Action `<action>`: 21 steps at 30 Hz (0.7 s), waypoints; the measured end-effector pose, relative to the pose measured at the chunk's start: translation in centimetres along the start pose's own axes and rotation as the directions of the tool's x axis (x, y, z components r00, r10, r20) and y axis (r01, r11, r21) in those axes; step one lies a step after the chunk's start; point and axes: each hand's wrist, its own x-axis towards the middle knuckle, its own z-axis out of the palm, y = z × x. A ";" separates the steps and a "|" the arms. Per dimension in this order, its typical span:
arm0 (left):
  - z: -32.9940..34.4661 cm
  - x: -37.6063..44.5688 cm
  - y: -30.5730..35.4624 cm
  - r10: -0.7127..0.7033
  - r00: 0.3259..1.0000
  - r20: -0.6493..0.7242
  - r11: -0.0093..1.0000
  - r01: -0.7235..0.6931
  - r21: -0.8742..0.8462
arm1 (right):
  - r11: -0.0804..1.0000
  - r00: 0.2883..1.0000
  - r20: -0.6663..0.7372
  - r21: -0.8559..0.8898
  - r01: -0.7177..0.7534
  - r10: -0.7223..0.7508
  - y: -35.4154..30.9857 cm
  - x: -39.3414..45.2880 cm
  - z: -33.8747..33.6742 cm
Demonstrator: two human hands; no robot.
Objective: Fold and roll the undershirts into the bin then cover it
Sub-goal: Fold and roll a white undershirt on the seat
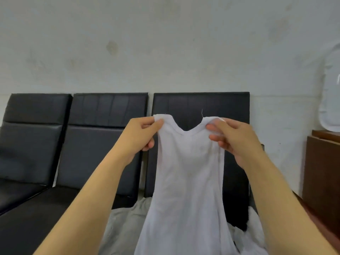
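Observation:
A white undershirt [189,177] hangs upright in front of me, its neckline at the top and its hem falling out of the bottom of the view. My left hand [139,135] pinches the left shoulder strap. The right shoulder strap is pinched by my right hand [235,138]. Both hands are raised at the same height, holding the shirt spread between them. No bin or lid can be seen.
Three black padded seats [103,144] stand along a pale wall. More pale garments [121,227] lie heaped on the seat below the shirt. A brown wooden cabinet [322,172] stands at the right, with a clear plastic object [331,100] on top.

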 end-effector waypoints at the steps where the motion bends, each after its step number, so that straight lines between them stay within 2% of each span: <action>1: 0.9 -0.1 -1.1 -0.004 0.999 0.035 0.999 0.002 0.038 | 1.000 1.000 0.011 -0.026 -0.011 0.011 1.3 0.0 0.4; 4: 3.2 0.3 -4.3 -0.013 0.993 0.120 0.994 -0.001 0.113 | 0.995 0.996 0.070 -0.084 -0.055 0.061 4.5 0.6 1.6; 10: 6.1 1.8 -7.8 0.024 0.986 0.164 0.989 -0.047 0.139 | 0.991 0.989 0.114 -0.104 -0.079 0.091 7.1 1.6 2.3; 16: 7.7 2.5 -8.2 0.110 0.971 0.214 0.969 -0.153 0.196 | 0.991 0.991 0.112 -0.119 -0.056 0.069 7.8 2.1 2.4; 21: 8.7 2.6 -7.8 0.129 0.954 0.270 0.940 -0.205 0.273 | 0.990 0.988 0.146 -0.136 -0.032 0.052 7.4 2.1 2.3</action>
